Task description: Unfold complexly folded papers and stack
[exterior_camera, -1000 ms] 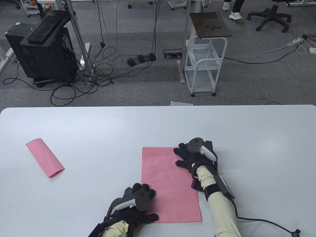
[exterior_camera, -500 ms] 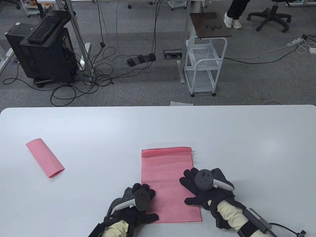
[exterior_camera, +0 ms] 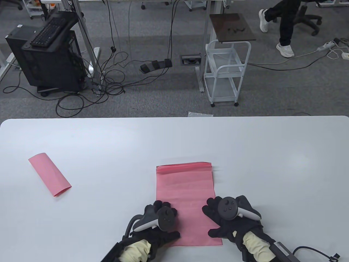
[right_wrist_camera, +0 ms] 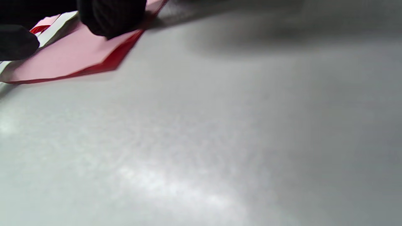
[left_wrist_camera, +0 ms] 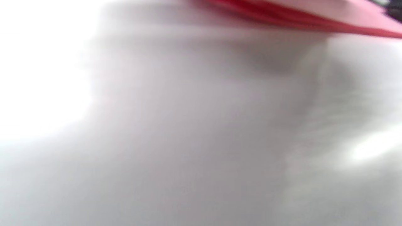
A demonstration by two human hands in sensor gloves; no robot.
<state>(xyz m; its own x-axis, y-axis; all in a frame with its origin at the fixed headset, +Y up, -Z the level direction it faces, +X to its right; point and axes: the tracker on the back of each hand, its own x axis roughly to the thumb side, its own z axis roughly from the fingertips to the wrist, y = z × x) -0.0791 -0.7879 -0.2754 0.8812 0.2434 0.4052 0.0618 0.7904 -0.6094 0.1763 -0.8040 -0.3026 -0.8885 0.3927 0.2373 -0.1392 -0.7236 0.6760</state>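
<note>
Both grips lie flat with fingers spread on the near end of the pink sheet [exterior_camera: 185, 196]: the left grip [exterior_camera: 161, 223] presses its near-left corner, the right grip [exterior_camera: 231, 218] its near-right corner. Neither pinches anything as far as I can see from above. The sheet rests on the white counter [exterior_camera: 109, 142], long side running away from the person, and its far edge carries a narrow folded strip that stands a little proud of the surface. In the right wrist view a gloved fingertip [right_wrist_camera: 110, 15] bears down on the paper's corner, and the sheet's layered edges show red beneath. The left wrist view is too blurred to tell much beyond a pink edge. A second paper, a folded slip [exterior_camera: 49, 174], lies well apart on the counter's left side, angled.
</note>
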